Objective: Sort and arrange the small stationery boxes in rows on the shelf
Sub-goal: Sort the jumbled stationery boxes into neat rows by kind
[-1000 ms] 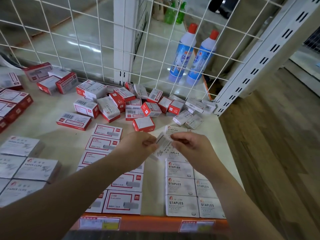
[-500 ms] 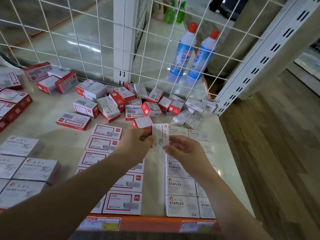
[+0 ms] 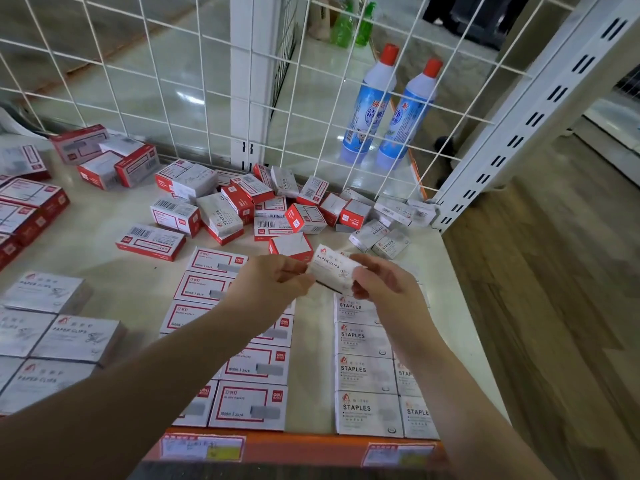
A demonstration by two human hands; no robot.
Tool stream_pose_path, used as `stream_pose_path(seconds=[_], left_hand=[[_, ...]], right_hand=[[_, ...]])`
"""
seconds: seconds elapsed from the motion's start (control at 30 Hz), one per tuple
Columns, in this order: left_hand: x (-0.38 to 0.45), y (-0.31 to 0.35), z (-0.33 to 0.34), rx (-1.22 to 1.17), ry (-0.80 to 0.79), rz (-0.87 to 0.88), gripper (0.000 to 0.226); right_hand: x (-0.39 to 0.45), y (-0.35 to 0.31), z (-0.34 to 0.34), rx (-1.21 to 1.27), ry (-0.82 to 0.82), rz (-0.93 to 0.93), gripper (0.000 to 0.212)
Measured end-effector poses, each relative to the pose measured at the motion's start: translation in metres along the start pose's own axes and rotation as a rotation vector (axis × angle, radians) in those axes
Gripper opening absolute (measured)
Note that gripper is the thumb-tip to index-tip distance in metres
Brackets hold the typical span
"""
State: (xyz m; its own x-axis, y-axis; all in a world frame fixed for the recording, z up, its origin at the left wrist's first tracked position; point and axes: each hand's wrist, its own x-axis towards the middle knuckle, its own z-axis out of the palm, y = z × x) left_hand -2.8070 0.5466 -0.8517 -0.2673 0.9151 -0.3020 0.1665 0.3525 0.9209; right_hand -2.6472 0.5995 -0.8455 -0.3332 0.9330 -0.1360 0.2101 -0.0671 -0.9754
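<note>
**Paper clips box over the staples rows**

Your left hand [image 3: 277, 282] and right hand [image 3: 377, 284] both pinch one paper clips box [image 3: 334, 270] above the shelf [image 3: 311, 341]. Set it among the staples boxes [image 3: 363, 372] below and the sorting gets mixed.

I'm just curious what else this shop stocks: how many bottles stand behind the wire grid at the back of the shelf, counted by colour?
Blue-and-white bottles with red caps: 2
Green bottles: 2
Total: 4
</note>
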Motion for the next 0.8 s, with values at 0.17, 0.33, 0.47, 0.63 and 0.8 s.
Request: stream_pose_path(seconds=[0.17,0.33,0.47,0.63,0.8], left_hand=[[-0.005,-0.005,0.004,0.041,0.019,-0.004,0.025],[-0.004,-0.007,0.004,0.079,0.032,-0.009,0.025],[-0.004,-0.008,0.001,0.148,0.028,0.022,0.030],[-0.006,-0.011,-0.004,0.204,0.027,0.051,0.026],[-0.008,-0.009,-0.014,0.238,0.032,0.096,0.027]], right_hand=[[-0.001,0.004,-0.001,-0.033,-0.029,-0.056,0.033],[-0.001,0.006,-0.003,-0.090,-0.105,-0.092,0.044],[-0.002,0.008,-0.002,-0.138,-0.118,-0.106,0.045],[-0.001,0.008,0.000,-0.180,-0.148,-0.126,0.045],[0.000,0.002,0.003,-0.185,-0.165,-0.155,0.043]])
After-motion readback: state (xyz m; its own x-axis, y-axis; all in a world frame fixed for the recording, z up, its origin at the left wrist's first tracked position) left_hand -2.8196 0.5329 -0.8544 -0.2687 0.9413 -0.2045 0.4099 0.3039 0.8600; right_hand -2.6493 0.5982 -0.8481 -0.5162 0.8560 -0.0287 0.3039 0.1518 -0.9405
